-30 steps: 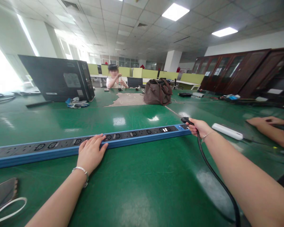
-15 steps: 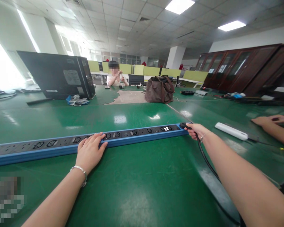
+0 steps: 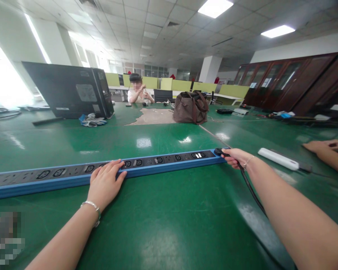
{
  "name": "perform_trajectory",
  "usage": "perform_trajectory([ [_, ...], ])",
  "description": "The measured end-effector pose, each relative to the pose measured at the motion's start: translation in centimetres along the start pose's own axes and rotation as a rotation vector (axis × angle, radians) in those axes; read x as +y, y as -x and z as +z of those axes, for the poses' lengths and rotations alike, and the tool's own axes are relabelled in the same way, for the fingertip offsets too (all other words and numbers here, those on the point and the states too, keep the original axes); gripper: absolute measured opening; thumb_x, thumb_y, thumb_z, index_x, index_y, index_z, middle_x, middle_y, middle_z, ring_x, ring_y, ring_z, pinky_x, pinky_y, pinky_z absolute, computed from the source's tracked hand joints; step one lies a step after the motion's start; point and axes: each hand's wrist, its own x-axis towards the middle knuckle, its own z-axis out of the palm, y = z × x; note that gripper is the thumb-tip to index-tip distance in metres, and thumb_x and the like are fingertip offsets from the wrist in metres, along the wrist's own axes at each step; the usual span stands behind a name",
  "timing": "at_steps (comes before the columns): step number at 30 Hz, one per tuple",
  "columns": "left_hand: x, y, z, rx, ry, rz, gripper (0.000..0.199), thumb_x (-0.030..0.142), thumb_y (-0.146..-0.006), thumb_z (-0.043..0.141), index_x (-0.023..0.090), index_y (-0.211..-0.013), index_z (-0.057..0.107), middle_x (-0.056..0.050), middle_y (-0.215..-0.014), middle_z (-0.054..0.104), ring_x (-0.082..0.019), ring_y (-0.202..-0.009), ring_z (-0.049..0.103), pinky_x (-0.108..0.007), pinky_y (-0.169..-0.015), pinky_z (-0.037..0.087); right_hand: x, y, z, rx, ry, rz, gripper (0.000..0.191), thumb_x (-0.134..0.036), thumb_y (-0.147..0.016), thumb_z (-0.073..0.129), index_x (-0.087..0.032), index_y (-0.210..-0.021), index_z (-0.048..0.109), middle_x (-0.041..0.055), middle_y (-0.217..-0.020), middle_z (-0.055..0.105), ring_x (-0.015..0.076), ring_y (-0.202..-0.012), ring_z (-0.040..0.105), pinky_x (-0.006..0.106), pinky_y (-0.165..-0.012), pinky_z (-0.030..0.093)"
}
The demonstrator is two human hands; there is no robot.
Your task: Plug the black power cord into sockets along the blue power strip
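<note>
A long blue power strip (image 3: 157, 171) with a black face and several sockets lies across the table. My left hand (image 3: 106, 180) rests on it, its fingers stretched over the top and its thumb spread along the near edge. At the strip's right end, my right hand (image 3: 234, 156) is closed around a black power cord (image 3: 252, 191) just behind a rounded black fitting (image 3: 218, 152). The fitting touches the strip's end; whether it is fixed there I cannot tell. From my hand the cord hangs in a curve and passes behind my right forearm.
A white bar-shaped device (image 3: 278, 159) lies right of my hand, near another person's hands (image 3: 321, 146). Farther back on the green table (image 3: 169, 217) are a black computer case (image 3: 70, 90), gloves (image 3: 92, 120) and a brown bag (image 3: 190, 108). One more person (image 3: 139, 92) sits across.
The view has shifted slightly. Both hands keep their places on the strip and cord, and the black fitting stays at the strip's right end.
</note>
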Motion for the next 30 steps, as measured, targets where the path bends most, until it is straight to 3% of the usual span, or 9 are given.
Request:
perform_trajectory([
  [9, 0.2, 0.0, -0.2, 0.005, -0.001, -0.005, 0.042, 0.043, -0.089, 0.037, 0.022, -0.121, 0.056, -0.003, -0.132, 0.056, -0.024, -0.121, 0.049, -0.043, -0.106, 0.028, 0.2, -0.2, 0.2, 0.01, -0.041, -0.005, 0.035, -0.037, -0.097, 0.025, -0.02, -0.069, 0.039, -0.0107, -0.037, 0.02, 0.0045, -0.029, 0.017, 0.018, -0.035, 0.01],
  [25, 0.3, 0.0, -0.3, 0.02, 0.022, 0.009, 0.043, 0.044, -0.089, 0.036, 0.023, -0.121, 0.057, -0.003, -0.131, 0.057, -0.024, -0.12, 0.051, -0.043, -0.104, 0.03, 0.7, 0.4, 1.7, 0.185, -0.105, -0.146, 0.03, -0.028, -0.096, 0.031, -0.02, -0.068, 0.04, -0.0101, -0.034, 0.025, 0.0049, -0.027, 0.019, 0.018, -0.034, 0.01],
  [30, 0.3, 0.0, -0.4, 0.012, 0.024, 0.007, 0.043, 0.044, -0.089, 0.035, 0.023, -0.121, 0.056, -0.003, -0.132, 0.056, -0.023, -0.121, 0.05, -0.043, -0.104, 0.03, -0.3, 2.5, 0.2, 0.141, -0.24, -0.281, 0.035, -0.032, -0.097, 0.022, -0.02, -0.069, 0.039, -0.0108, -0.037, 0.018, 0.0053, -0.03, 0.016, 0.017, -0.034, 0.016],
])
